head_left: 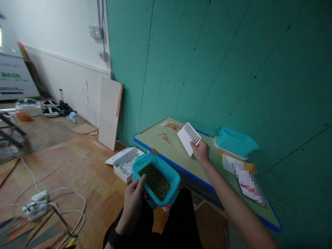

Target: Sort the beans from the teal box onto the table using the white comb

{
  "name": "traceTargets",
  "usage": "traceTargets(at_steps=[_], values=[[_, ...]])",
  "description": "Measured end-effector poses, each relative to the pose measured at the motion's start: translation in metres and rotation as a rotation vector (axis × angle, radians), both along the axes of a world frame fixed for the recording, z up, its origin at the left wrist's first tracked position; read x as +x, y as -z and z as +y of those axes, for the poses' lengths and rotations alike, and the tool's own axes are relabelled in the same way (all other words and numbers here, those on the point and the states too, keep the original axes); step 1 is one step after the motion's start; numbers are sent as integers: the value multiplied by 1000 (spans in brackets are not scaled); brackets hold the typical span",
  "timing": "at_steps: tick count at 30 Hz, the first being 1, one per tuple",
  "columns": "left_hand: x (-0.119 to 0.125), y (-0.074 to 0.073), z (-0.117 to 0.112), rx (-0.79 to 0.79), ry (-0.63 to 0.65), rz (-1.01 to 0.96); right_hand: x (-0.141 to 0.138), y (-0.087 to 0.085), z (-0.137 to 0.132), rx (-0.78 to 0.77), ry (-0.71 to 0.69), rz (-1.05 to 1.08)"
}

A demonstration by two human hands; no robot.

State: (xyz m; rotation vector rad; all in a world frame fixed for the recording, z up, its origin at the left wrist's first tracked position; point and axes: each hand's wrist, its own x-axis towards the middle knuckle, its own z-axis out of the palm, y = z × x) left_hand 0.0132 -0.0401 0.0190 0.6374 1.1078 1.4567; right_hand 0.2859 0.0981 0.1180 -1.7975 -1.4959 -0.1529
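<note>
My left hand (pixel 134 193) grips the near rim of a turquoise plastic tub (pixel 174 177), thumb over the edge. Inside the tub lies a layer of small green beans (pixel 155 181), with paler, yellowish ones toward the right. It is held above my lap, just off the front edge of the table. In my right hand (pixel 201 151) is a white slotted scraper (pixel 187 140), held over the tabletop by its slotted end with the flat edge pointing down and left. Yellow soybeans (pixel 173 126) lie in a patch at the table's back left, and a smaller scatter of beans (pixel 165 138) lies nearer.
A second turquoise tub (pixel 236 141) stands on the right of the green table (pixel 153 138) by the wall. Plastic packets (pixel 249 185), partly blurred, lie in front of it. An opened white box (pixel 127 166) sits left of the tub. A power strip (pixel 36 205) and cables cross the floor.
</note>
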Motion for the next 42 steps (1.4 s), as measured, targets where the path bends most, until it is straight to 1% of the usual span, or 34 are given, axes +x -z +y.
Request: traceTargets(at_steps=[4, 6, 8, 11, 13, 16, 20, 24, 28, 32, 35, 37, 39, 42], values=[[-4, 0, 1, -14, -13, 19, -45, -6, 30, -77, -40, -24], [-6, 2, 1, -6, -18, 17, -61, -7, 41, -99, -54, -35], [-7, 3, 1, -6, -23, 5, -69, -5, 49, -99, -66, -39], [-7, 3, 1, -18, -23, -8, -70, -3, 55, -99, -56, -37], [-7, 1, 0, -24, -22, -8, -63, -2, 56, -111, -23, -24], [-6, -1, 0, -24, -27, 1, -45, -1, 53, -124, 25, 8], [-5, 1, 2, -22, -25, -16, -12, 2, 40, -103, 70, 35], [-3, 2, 1, -20, -26, -49, 21, 7, 25, -84, 80, 57], [-3, 6, 2, -17, -28, -11, 52, 11, 17, -55, 81, 87], [-2, 12, 4, -27, -45, 26, 76, 10, 14, 12, 1, 178], [-2, 14, 5, -38, -38, 32, 85, 8, 10, 76, -104, 291], [-2, 15, 4, -34, -38, 37, 85, 7, 5, 52, -191, 386], [-2, 15, 4, -33, -41, 38, 81, 9, -1, -15, -279, 471], [-1, 13, 3, -32, -44, 22, 76, 12, -6, -90, -344, 557]])
